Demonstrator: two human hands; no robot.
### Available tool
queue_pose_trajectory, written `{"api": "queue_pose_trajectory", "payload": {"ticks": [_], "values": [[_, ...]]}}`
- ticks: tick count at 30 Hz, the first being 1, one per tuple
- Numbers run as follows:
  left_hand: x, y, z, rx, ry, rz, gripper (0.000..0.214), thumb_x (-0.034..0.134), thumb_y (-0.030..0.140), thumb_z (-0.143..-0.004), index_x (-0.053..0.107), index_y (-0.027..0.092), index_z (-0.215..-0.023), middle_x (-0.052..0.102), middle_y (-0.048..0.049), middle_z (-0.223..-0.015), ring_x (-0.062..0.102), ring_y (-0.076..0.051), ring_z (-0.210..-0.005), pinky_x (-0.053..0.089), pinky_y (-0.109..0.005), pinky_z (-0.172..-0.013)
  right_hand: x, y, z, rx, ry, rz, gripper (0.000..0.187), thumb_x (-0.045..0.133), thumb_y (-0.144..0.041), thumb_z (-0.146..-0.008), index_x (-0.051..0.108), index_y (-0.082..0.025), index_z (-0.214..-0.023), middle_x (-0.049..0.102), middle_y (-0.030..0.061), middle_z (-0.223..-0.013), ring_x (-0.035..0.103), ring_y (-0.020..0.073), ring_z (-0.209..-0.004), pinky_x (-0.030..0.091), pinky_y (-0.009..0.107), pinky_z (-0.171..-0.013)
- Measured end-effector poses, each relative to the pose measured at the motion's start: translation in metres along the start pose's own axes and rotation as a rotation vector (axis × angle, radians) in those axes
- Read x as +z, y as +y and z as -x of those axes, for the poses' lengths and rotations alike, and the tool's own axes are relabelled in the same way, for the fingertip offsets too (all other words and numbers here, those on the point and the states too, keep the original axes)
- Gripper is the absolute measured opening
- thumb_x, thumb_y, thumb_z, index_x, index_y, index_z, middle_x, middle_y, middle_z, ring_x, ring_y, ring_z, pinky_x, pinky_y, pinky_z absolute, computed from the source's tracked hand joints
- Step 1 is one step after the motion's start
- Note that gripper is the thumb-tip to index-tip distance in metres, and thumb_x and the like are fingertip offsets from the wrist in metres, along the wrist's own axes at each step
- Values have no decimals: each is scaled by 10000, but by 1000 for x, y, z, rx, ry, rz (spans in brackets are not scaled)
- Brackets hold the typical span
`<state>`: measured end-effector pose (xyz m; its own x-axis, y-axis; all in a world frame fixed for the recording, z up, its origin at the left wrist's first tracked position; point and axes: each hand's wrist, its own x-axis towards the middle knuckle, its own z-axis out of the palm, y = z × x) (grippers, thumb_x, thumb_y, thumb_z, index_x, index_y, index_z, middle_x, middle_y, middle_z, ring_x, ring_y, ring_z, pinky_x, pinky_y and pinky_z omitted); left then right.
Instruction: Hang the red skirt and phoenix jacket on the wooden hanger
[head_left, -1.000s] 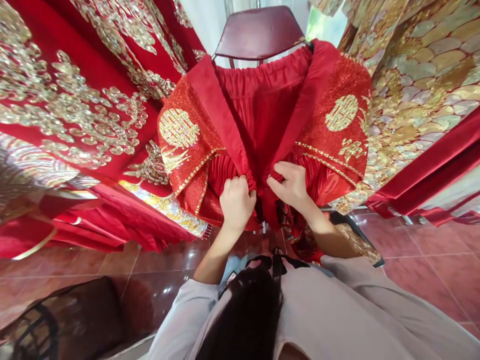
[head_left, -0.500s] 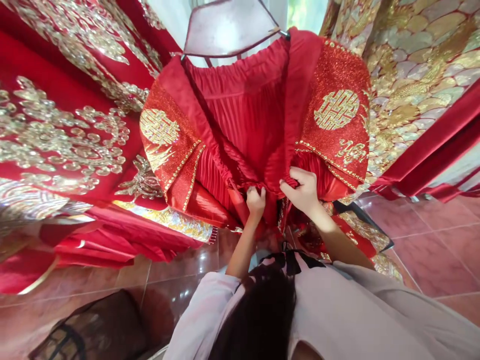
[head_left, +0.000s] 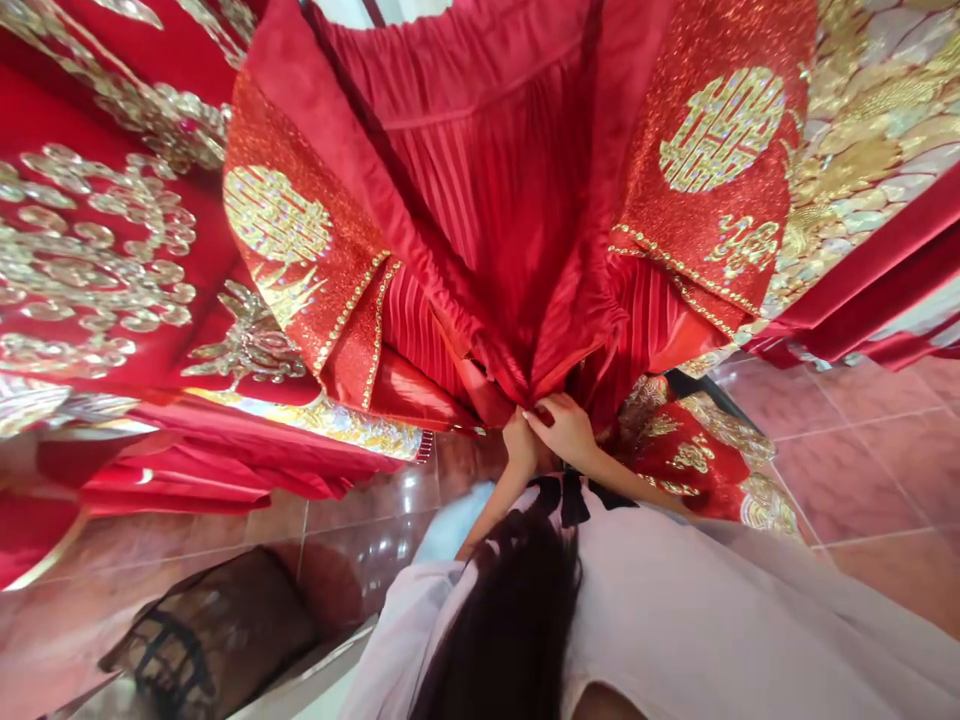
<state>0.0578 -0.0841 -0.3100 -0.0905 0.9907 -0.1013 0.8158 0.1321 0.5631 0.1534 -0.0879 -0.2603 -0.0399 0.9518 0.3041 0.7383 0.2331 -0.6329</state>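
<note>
A red pleated garment (head_left: pixel 495 190) with gold-embroidered panels hangs in front of me, its two red front edges running down to a point. My left hand (head_left: pixel 519 445) and my right hand (head_left: pixel 566 428) meet close together at that lower point, both closed on the red fabric edges. The fingers of both hands pinch the cloth just above my chest. Gold round emblems sit on the left panel (head_left: pixel 277 215) and the right panel (head_left: pixel 721 130).
More red and gold embroidered garments hang at the left (head_left: pixel 90 260) and right (head_left: pixel 862 150). Glossy red floor tiles (head_left: pixel 870 450) lie below. A dark brown object (head_left: pixel 217 630) stands at the lower left.
The view has closed in on the garment and the chair back is out of view. Both hands have dropped and drawn together at the garment's lower point.
</note>
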Motion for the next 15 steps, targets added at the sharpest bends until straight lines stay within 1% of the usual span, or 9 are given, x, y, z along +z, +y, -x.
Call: {"api": "queue_pose_trajectory", "payload": {"ticks": [2, 5, 8, 10, 11, 13, 15], "values": [[-1, 0, -2, 0, -6, 12, 100, 477, 66, -835, 564, 108, -859, 625, -86, -808, 600, -175, -712, 421, -234, -636, 7, 1, -2, 66, -58, 16, 193, 597, -310, -815, 616, -151, -709, 636, 47, -764, 566, 161, -758, 402, 251, -674], [-1, 2, -3, -4, 1, 32, 125, 449, 69, -852, 565, 107, -878, 620, -91, -798, 594, -175, -699, 407, -234, -621, 5, -5, -6, 90, -95, 11, 230, 539, -299, -851, 609, -154, -687, 619, 43, -729, 558, 142, -694, 391, 243, -656], [-2, 4, -4, -6, 15, 63, 142, 435, 70, -861, 566, 108, -901, 617, -93, -793, 593, -169, -690, 399, -231, -613, 0, -8, -9, 118, -48, -38, 186, 516, -280, -856, 643, -148, -823, 626, 54, -801, 564, 136, -698, 401, 238, -674], [-2, 4, -5, -14, 26, 92, 148, 426, 76, -870, 567, 106, -908, 614, -90, -778, 594, -167, -680, 403, -231, -610, -1, -8, -11, 184, -37, -73, 189, 530, -279, -839, 649, -142, -891, 630, 72, -862, 570, 151, -728, 401, 250, -692], [-1, 4, -5, -19, 31, 110, 150, 423, 81, -875, 568, 105, -909, 613, -87, -771, 594, -165, -675, 407, -232, -611, -1, -7, -12, 230, -53, -118, 187, 538, -280, -829, 650, -139, -879, 630, 81, -871, 567, 160, -737, 398, 260, -701], [3, 4, -5, -29, 40, 155, 152, 423, 96, -883, 573, 106, -901, 611, -78, -762, 589, -157, -666, 420, -234, -616, -1, -6, -13, 315, -117, -270, 157, 554, -269, -803, 642, -139, -795, 630, 85, -842, 554, 167, -733, 391, 275, -720], [8, 4, -5, -33, 49, 217, 149, 432, 119, -893, 581, 107, -890, 611, -67, -770, 584, -145, -671, 440, -237, -635, -1, -5, -14, 371, -180, -430, 123, 569, -245, -768, 624, -145, -722, 628, 67, -778, 542, 154, -704, 390, 275, -731]]}}
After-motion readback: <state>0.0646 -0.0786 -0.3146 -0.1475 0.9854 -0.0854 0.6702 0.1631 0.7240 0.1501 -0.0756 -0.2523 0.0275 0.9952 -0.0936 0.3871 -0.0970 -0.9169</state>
